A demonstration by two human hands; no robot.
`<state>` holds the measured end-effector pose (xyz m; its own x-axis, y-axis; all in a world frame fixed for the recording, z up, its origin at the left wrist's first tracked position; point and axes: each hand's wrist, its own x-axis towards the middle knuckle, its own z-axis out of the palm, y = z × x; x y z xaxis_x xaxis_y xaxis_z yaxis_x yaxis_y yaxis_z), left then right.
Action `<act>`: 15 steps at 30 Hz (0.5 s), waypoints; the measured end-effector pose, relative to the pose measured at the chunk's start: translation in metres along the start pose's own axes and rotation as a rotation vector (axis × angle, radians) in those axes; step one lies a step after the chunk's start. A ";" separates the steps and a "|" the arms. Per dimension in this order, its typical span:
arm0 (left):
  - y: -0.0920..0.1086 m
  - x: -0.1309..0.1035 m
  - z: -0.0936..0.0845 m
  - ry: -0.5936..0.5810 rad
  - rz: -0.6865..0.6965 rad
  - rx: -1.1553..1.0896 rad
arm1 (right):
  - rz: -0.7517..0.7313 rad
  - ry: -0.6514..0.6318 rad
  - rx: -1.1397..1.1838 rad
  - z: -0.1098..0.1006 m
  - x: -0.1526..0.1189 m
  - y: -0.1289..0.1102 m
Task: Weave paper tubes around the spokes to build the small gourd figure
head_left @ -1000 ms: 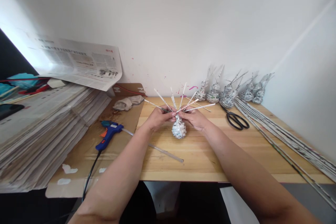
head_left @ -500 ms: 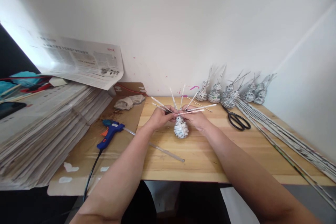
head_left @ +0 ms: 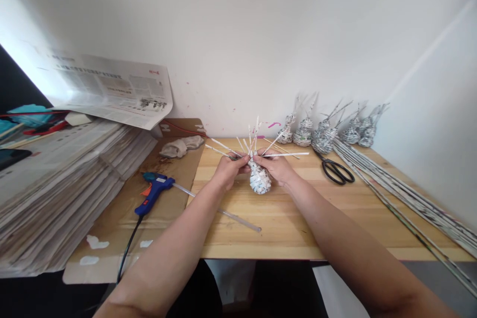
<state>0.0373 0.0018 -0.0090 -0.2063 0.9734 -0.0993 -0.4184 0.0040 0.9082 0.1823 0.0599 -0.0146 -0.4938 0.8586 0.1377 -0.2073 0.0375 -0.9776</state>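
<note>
A gourd-shaped piece woven from rolled newspaper strips [head_left: 260,182] hangs or rests, tilted, between my hands above the wooden table; whether it touches the wood I cannot tell. Several paper sticks fan out from its narrow neck. My left hand [head_left: 230,166] pinches the neck and strips from the left side. From the right, my right hand [head_left: 276,166] is closed on the neck and strips, thumb toward the left thumb. Parts of the fingers are hidden behind the piece.
A blue glue gun [head_left: 154,194] with a clear glue stick lies on cardboard at left, beside stacked newspapers [head_left: 85,179] and a glove [head_left: 182,147]. Black-handled scissors [head_left: 338,171], long paper rods [head_left: 402,191] and several woven gourds [head_left: 305,133] are at right.
The woven gourd has tilted, its round bottom swinging slightly right. Some paper sticks now point more upright, and fewer stretch across to the right. Both hands still grip the neck.
</note>
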 end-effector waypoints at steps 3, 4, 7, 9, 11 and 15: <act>0.001 0.000 0.003 0.050 -0.070 -0.045 | 0.004 0.017 -0.020 0.000 0.000 0.002; 0.002 0.000 0.003 0.060 -0.084 -0.052 | -0.007 0.017 -0.038 0.000 0.000 0.003; 0.003 -0.001 0.005 0.079 -0.130 -0.063 | -0.084 0.007 -0.147 -0.002 0.001 0.005; 0.003 -0.001 0.005 0.092 -0.154 -0.069 | -0.131 0.011 -0.202 -0.003 0.001 0.005; 0.003 -0.001 0.006 0.103 -0.169 -0.073 | -0.151 0.007 -0.227 -0.003 0.001 0.005; 0.003 0.000 0.005 0.117 -0.193 -0.078 | -0.166 -0.037 -0.259 -0.002 -0.001 0.001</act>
<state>0.0405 0.0025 -0.0042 -0.2149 0.9233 -0.3184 -0.5264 0.1651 0.8341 0.1844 0.0607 -0.0165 -0.5024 0.8111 0.2996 -0.0680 0.3083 -0.9488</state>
